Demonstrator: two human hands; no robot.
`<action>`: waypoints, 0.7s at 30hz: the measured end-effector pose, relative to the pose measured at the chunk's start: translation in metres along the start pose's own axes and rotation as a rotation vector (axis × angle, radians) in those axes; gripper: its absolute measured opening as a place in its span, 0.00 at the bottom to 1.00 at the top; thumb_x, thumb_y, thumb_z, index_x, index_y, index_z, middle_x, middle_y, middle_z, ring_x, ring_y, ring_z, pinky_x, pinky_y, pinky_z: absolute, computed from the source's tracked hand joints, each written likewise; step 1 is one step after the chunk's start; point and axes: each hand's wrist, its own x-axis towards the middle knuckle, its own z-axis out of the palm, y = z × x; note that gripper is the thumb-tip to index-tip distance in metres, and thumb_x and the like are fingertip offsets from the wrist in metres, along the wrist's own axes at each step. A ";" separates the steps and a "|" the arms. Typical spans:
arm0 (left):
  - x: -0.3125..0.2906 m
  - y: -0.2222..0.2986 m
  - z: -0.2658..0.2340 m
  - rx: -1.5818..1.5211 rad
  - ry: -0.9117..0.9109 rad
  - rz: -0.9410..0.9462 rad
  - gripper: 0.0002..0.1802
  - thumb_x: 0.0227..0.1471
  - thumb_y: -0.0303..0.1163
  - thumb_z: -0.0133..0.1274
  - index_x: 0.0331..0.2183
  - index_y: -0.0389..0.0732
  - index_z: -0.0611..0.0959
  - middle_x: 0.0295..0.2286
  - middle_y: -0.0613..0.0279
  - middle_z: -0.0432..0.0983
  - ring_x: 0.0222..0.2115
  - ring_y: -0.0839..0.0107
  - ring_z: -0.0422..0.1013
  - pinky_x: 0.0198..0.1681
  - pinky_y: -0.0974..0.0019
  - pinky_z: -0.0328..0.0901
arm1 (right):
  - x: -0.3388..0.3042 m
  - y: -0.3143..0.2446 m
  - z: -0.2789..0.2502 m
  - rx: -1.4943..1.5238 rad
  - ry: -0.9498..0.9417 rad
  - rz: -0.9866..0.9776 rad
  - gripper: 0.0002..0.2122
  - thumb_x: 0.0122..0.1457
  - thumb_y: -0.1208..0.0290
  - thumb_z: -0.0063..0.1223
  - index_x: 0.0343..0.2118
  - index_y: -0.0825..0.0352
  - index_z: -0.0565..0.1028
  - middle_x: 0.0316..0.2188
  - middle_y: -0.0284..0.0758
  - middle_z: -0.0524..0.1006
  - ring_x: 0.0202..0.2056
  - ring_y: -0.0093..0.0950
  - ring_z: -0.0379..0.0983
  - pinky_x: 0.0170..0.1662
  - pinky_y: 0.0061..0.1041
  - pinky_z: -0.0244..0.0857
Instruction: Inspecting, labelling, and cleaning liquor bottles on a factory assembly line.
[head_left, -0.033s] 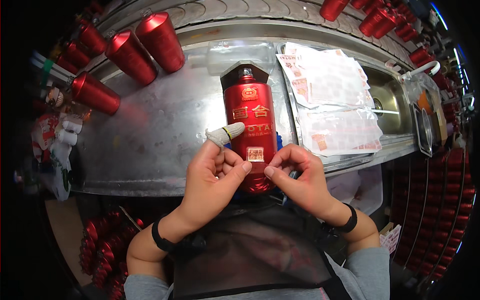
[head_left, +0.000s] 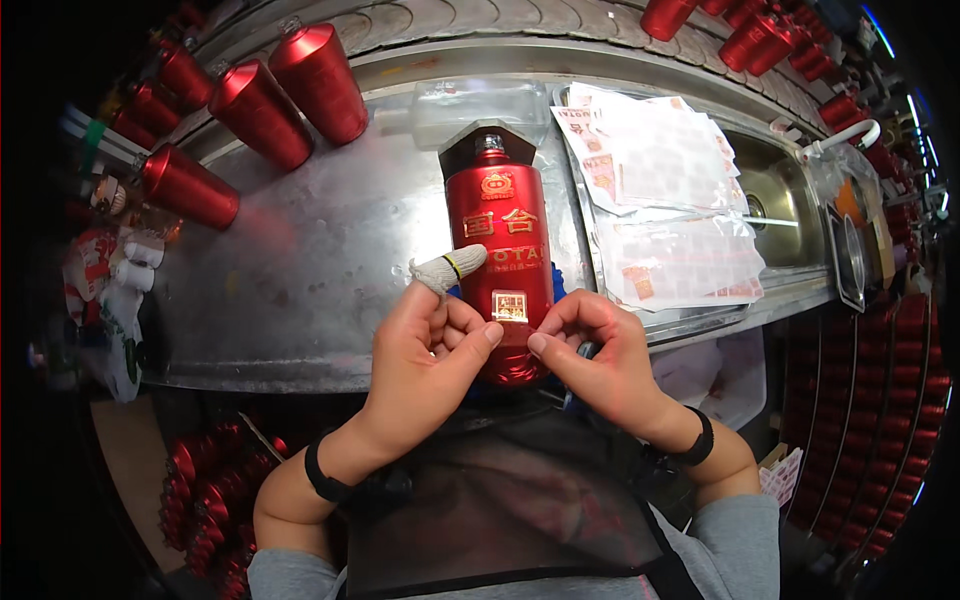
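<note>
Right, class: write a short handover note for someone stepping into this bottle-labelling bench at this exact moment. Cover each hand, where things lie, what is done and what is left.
Left hand: thumb at the small gold label; index finger, in a white cot, rests across the red bottle.
Right hand: fingertips pinched at the label's right edge.
The bottle lies on the steel bench, neck pointing away.
Label sheets lie to the right, beside the sink.
Done: label sits on the bottle.
Left: probably pressing its edges flat.
</note>
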 end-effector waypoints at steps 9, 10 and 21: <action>0.005 -0.011 0.002 0.164 0.063 0.046 0.38 0.52 0.19 0.59 0.62 0.38 0.62 0.22 0.74 0.70 0.22 0.90 0.63 0.27 0.83 0.57 | 0.013 0.008 -0.008 -0.037 -0.045 0.089 0.06 0.55 0.73 0.62 0.27 0.66 0.75 0.24 0.23 0.74 0.26 0.11 0.63 0.30 0.14 0.58; 0.005 -0.012 0.002 0.182 0.066 0.047 0.39 0.52 0.19 0.59 0.62 0.38 0.62 0.22 0.75 0.70 0.22 0.90 0.63 0.27 0.83 0.57 | 0.013 0.008 -0.008 -0.036 -0.051 0.096 0.07 0.54 0.72 0.63 0.26 0.66 0.75 0.24 0.23 0.73 0.26 0.11 0.63 0.30 0.14 0.57; 0.007 -0.018 0.001 0.148 0.077 0.073 0.41 0.51 0.18 0.59 0.64 0.37 0.60 0.18 0.73 0.68 0.19 0.90 0.60 0.23 0.81 0.55 | 0.016 0.005 -0.010 -0.076 -0.095 0.112 0.06 0.55 0.73 0.60 0.25 0.67 0.74 0.22 0.24 0.72 0.25 0.12 0.64 0.29 0.17 0.58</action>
